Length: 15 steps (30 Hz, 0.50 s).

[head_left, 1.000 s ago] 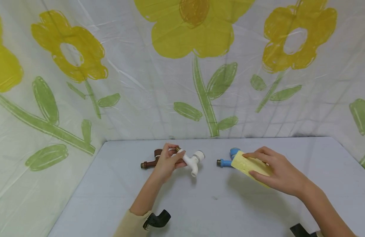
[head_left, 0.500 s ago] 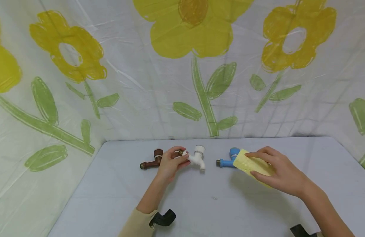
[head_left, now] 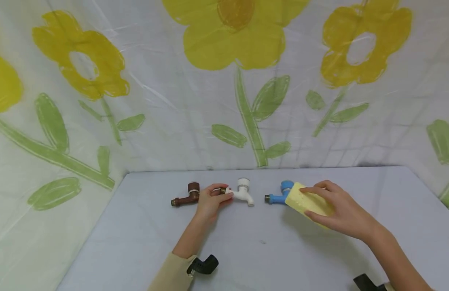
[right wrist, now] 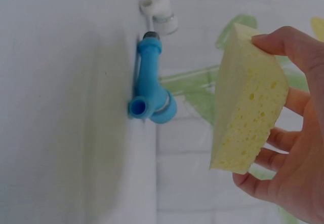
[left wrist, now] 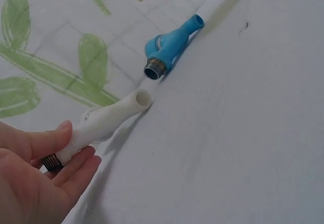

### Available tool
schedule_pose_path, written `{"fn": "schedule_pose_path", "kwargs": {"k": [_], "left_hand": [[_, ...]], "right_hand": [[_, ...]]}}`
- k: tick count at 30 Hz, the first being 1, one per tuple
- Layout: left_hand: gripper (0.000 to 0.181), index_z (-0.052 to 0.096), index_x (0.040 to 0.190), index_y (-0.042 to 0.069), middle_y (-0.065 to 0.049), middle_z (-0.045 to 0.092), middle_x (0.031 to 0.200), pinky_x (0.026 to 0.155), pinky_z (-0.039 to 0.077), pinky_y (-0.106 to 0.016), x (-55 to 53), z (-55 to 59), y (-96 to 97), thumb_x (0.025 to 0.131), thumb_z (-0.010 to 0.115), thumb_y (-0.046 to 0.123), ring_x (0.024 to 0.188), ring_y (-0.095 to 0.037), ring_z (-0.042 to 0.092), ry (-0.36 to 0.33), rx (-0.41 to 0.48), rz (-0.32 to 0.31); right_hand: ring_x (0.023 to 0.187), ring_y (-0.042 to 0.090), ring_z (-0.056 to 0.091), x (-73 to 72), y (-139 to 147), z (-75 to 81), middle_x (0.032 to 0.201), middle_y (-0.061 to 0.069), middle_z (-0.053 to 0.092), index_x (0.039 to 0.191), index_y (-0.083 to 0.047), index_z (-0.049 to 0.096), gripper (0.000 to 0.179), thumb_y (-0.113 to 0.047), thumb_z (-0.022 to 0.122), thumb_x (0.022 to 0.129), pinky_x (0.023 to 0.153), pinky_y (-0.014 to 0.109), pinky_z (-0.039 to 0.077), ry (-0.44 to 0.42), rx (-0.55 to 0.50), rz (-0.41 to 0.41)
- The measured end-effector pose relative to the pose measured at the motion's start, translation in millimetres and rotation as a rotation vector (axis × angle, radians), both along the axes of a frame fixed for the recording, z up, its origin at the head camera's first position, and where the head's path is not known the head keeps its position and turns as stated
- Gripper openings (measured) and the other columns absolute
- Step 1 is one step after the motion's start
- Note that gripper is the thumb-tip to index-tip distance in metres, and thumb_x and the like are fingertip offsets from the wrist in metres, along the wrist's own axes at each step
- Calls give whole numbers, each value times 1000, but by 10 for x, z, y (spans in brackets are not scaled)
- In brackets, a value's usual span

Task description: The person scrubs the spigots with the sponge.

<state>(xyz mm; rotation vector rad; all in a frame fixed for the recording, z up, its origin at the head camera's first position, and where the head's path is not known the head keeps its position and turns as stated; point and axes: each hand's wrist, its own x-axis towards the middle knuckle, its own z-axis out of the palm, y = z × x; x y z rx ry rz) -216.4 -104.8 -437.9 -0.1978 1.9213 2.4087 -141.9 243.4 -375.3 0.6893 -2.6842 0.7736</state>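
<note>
My left hand (head_left: 209, 203) pinches a white tap (head_left: 242, 194) by its threaded end, thumb on one side and fingers on the other. The tap's round knob points up and its spout faces right, close over the table. In my right hand (head_left: 341, 210) is a yellow sponge (right wrist: 248, 102), gripped by its edges between thumb and fingers and held above the table. The sponge overlaps a blue tap (head_left: 279, 198) in the head view; the right wrist view shows the two apart. A brown tap (head_left: 188, 196) lies left of my left hand, its right part hidden behind that hand.
The three taps form a row near the back of the white-covered table (head_left: 246, 258). Right behind it hangs a curtain (head_left: 166, 133) printed with yellow flowers. Black wrist mounts (head_left: 204, 264) sit at both cuffs.
My left hand has turned the white tap from tilted to knob up and lowered it slightly to the right, uncovering more of the brown tap. My right hand with the sponge has hardly moved.
</note>
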Motion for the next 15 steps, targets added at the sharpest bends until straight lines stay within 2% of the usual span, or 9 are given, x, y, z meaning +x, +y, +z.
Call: {"fn": "schedule_pose_path", "kwargs": {"k": [4, 7, 11, 15], "left_hand": [[36, 65, 119, -19, -17, 76, 96, 73, 61, -21, -13, -11, -19, 85, 78, -16, 84, -11, 68, 59, -149, -6], [32, 71, 113, -13, -15, 77, 92, 69, 55, -17, -24, -6, -45, 84, 83, -10, 80, -8, 65, 126, -340, -10], [26, 77, 106, -6, -15, 78, 94, 72, 56, -22, -26, -3, -91, 83, 87, -2, 83, -13, 69, 212, -572, -13], [23, 80, 100, -6, -16, 79, 93, 74, 60, -28, -29, -39, -119, 80, 90, 0, 85, -19, 73, 293, -700, -14]], "right_hand": [[102, 19, 58, -11, 14, -10, 116, 1, 62, 130, -18, 74, 50, -23, 91, 84, 76, 32, 54, -25, 16, -9], [102, 20, 58, -19, 24, -24, 117, 2, 62, 131, -17, 73, 50, -23, 90, 85, 76, 32, 54, -40, 17, -7], [102, 21, 59, -26, 21, -45, 117, 3, 62, 131, -17, 73, 50, -25, 90, 85, 77, 33, 54, -53, 14, -3], [102, 21, 59, -25, 14, -51, 117, 3, 62, 131, -17, 73, 49, -24, 90, 85, 77, 33, 54, -57, 13, -5]]}}
